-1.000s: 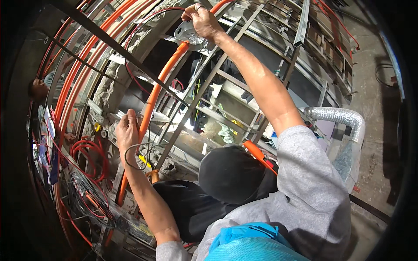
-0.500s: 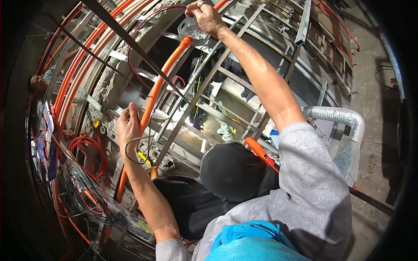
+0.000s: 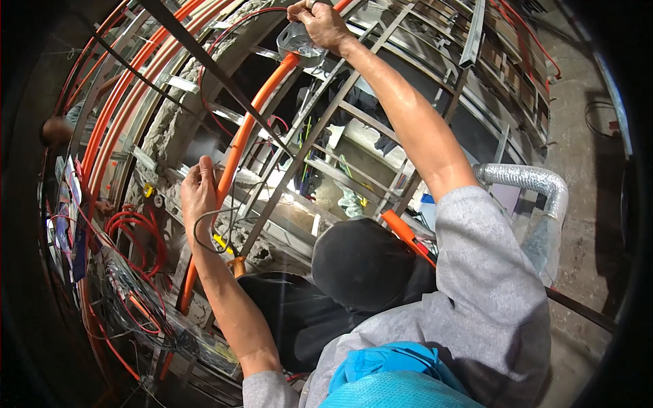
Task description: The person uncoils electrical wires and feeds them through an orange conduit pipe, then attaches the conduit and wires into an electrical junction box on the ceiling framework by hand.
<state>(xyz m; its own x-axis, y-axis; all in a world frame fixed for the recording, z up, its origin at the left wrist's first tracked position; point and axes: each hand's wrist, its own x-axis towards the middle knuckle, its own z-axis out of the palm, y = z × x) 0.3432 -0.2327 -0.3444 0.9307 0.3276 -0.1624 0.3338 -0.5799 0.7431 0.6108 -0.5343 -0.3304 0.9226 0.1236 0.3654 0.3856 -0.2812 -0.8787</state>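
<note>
High in the view, my right hand (image 3: 323, 27) is closed on the rim of a grey metal electrical box (image 3: 299, 44). An orange conduit (image 3: 245, 139) meets the box at its upper end and runs down to the left. My left hand (image 3: 198, 192) is beside this conduit, fingers stretched upward; whether its palm touches the pipe is hard to see. The conduit passes behind my left wrist and shows again lower down. A thin dark cable (image 3: 216, 216) loops by that wrist. Something blurred and greyish lies just beyond my left fingertips.
Metal framing (image 3: 326, 129) crosses beneath my arms. Several orange pipes (image 3: 139, 85) curve at the left, above a red coiled hose (image 3: 146, 238) and bundled cables. A silver flexible duct (image 3: 530, 182) stands right. A person's dark head (image 3: 56, 130) appears at the far left edge.
The box and the conduit's top end have shifted very slightly. My hands stay nearly in place. The person's head at the far left has moved and is blurred.
</note>
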